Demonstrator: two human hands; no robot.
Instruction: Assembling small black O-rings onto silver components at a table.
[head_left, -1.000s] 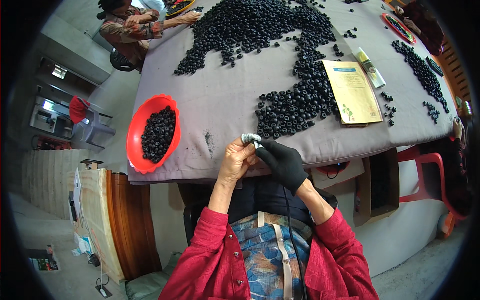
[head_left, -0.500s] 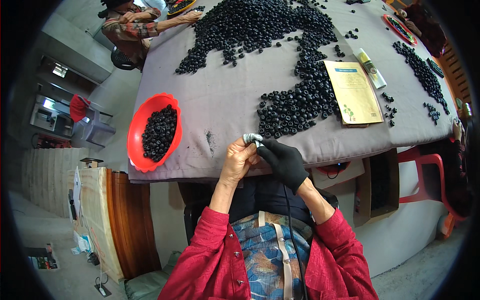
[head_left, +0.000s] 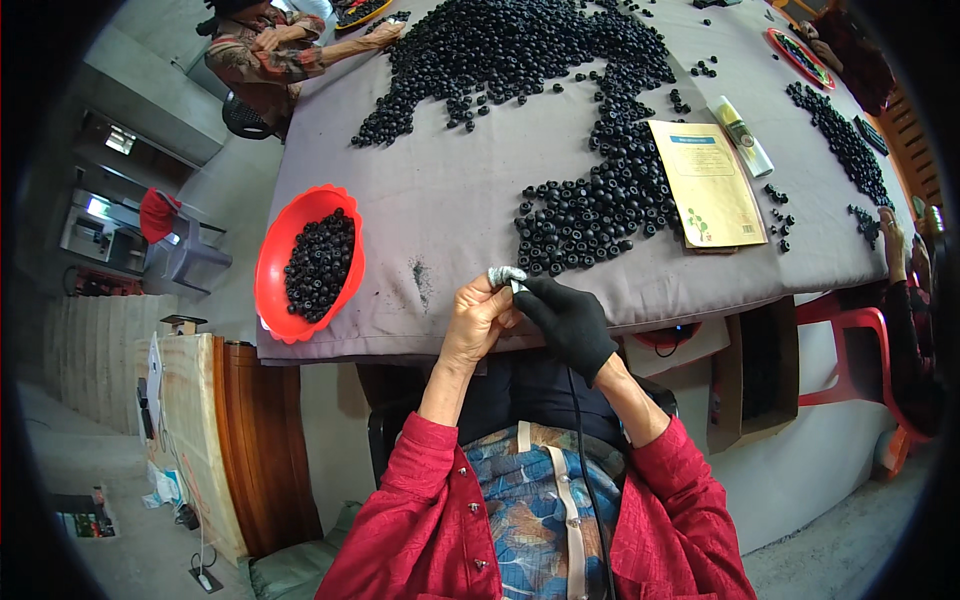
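Observation:
My left hand (head_left: 474,318), bare with pale wrapping around a fingertip, is closed in a pinch just over the table's near edge. My right hand (head_left: 566,320), in a black glove, is closed against it, fingertips meeting. Anything between them is too small or hidden to make out. Just beyond, small round black pieces with hollow centres (head_left: 590,220) lie in a loose patch. To the left, a red scalloped basin (head_left: 268,275) holds more of these pieces.
A large pile of black pieces (head_left: 500,50) covers the table's far middle. A yellow paper envelope (head_left: 708,185) and a white-and-green tube (head_left: 742,135) lie right of the patch. Co-workers' hands (head_left: 384,34) show at far left and at the right edge. A cardboard box (head_left: 756,375) stands below.
My hands stay almost still in the same pinch. At the right edge, a co-worker's hand has come up to the small pieces on the table.

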